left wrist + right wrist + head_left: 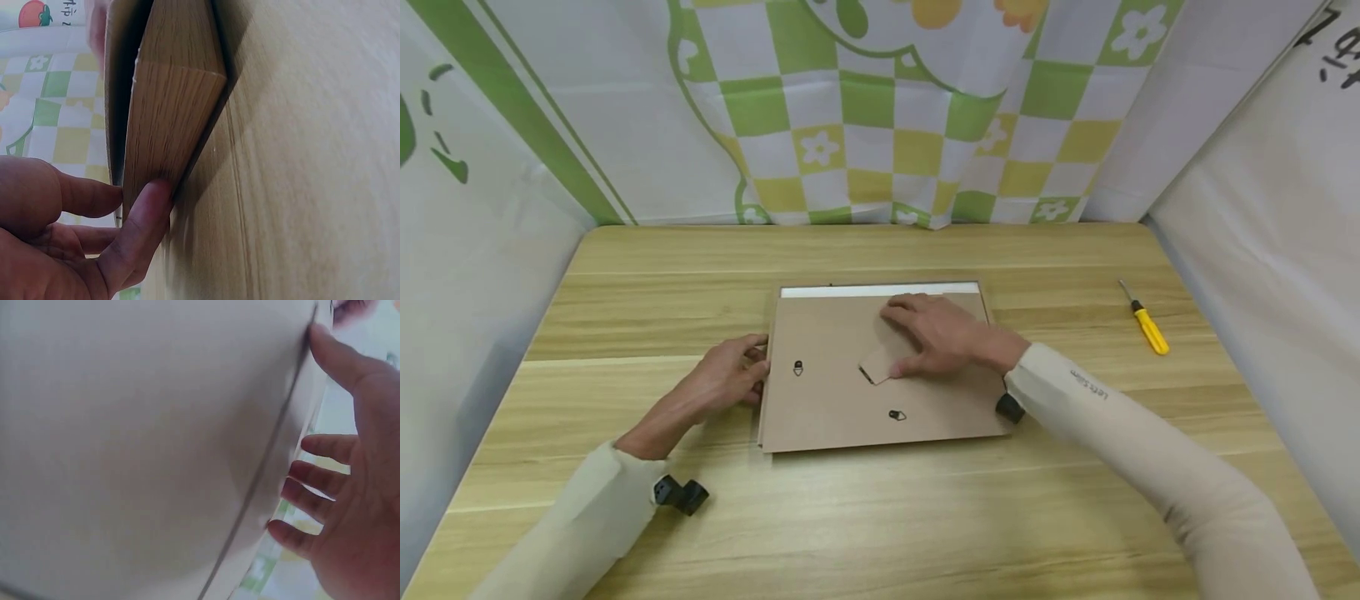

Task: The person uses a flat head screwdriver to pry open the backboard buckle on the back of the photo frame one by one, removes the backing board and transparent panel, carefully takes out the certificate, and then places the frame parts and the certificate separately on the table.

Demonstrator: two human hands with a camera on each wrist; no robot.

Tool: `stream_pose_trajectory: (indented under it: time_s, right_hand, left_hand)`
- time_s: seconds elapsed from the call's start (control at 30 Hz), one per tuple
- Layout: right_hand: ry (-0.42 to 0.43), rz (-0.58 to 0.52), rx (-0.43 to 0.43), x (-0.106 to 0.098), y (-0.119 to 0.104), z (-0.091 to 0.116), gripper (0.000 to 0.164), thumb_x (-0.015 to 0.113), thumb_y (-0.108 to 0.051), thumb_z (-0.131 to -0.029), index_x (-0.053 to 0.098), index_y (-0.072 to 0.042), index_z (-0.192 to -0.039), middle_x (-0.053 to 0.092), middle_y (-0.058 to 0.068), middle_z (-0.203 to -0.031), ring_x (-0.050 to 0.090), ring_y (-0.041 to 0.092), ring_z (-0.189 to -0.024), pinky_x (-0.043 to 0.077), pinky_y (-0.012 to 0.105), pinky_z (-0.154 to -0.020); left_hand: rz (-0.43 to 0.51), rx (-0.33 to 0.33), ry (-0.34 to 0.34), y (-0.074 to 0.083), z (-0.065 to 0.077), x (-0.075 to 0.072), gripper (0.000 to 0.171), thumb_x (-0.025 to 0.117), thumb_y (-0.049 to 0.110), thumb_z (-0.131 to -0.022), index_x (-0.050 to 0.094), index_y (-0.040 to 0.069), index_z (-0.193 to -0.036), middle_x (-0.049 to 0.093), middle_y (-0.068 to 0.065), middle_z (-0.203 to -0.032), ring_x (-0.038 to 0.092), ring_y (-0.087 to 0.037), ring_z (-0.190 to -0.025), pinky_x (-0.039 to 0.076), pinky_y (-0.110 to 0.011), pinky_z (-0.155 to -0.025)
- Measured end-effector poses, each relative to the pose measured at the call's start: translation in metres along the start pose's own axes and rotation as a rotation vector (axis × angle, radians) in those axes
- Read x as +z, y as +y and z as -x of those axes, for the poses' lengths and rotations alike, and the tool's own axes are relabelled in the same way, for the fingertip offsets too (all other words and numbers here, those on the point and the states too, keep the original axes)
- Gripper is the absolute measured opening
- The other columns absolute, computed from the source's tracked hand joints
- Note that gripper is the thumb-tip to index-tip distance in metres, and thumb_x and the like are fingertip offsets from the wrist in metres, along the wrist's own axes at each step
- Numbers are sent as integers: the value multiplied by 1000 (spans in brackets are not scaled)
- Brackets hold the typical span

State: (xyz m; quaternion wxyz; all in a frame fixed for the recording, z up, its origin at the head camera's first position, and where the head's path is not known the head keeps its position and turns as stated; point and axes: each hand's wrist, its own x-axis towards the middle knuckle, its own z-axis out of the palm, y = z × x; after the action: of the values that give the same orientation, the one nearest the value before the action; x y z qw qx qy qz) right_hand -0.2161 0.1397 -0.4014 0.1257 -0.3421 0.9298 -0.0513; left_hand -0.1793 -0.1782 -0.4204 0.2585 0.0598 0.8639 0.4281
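A picture frame lies back up on the table, its wooden side [169, 112] showing in the left wrist view. The brown backing board [827, 333] sits skewed on it, and a white strip [865, 291] shows along the far edge. Two hanging rings [798, 367] and a stand flap with a dark hinge [867, 375] are on the board. My left hand [730, 375] touches the frame's left side with its fingertips at the board's edge. My right hand [938, 333] rests on the board with spread fingers, thumb by the flap; the palm partly hides the flap.
A yellow-handled screwdriver [1150, 329] lies on the wooden table [880, 517] to the right. A checkered curtain [865, 125] hangs behind the table's far edge, with white cloth on both sides. Dark wrist cameras [681, 494] stick out from the sleeves.
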Motion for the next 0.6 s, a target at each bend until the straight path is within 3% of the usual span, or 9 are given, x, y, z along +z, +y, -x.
stream_pose_trajectory:
  time_s: [0.2, 0.4, 0.6]
  right_hand:
    - [-68, -58, 100, -11, 28, -1, 97, 61, -65, -74, 25, -10, -146, 26, 15, -149, 28, 33, -136, 29, 48, -109]
    - [-87, -143, 93, -17, 47, -6, 84, 69, -52, -75, 37, -12, -141, 39, 16, -136, 39, 30, -124, 36, 45, -102]
    - [-95, -320, 116, -18, 59, -13, 75, 76, -38, -73, 44, -13, -135, 46, 14, -127, 43, 27, -118, 37, 42, -100]
  left_hand:
    - [20, 4, 14, 0, 1, 0, 47, 43, 6, -96, 31, -2, -141, 49, -25, -120, 64, -21, -87, 56, -30, -71]
    - [89, 2, 14, -3, 0, -2, 43, 45, 6, -96, 37, -6, -137, 49, -23, -117, 63, -19, -88, 56, -30, -73]
    - [141, 2, 10, -7, -1, -3, 45, 47, 6, -95, 36, -9, -136, 48, -25, -118, 64, -20, -90, 56, -30, -74]
